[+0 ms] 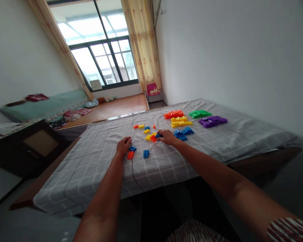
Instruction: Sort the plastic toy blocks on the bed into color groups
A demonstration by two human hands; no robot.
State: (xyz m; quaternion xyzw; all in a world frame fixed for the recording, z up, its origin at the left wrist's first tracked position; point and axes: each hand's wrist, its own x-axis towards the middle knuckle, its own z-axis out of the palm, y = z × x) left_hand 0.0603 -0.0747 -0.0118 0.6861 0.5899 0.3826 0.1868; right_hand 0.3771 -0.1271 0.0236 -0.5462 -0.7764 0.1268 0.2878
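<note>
My right hand (166,137) is closed on a blue piece (158,135), just above orange (153,138) and yellow pieces (148,137) on the grey checked cloth. My left hand (124,145) has its fingers drawn together beside a blue piece (133,148); what it holds, if anything, is too small to tell. Nearer me lie an orange pair (130,155) and a blue pair (146,154). Small orange, yellow and blue pieces are scattered a little farther off.
Sorted piles of orange (173,114), yellow (181,122), blue (183,133), green (200,114) and purple pieces (213,121) stand at the right of the cloth-covered table (91,161). A pink chair (153,90) is near the window.
</note>
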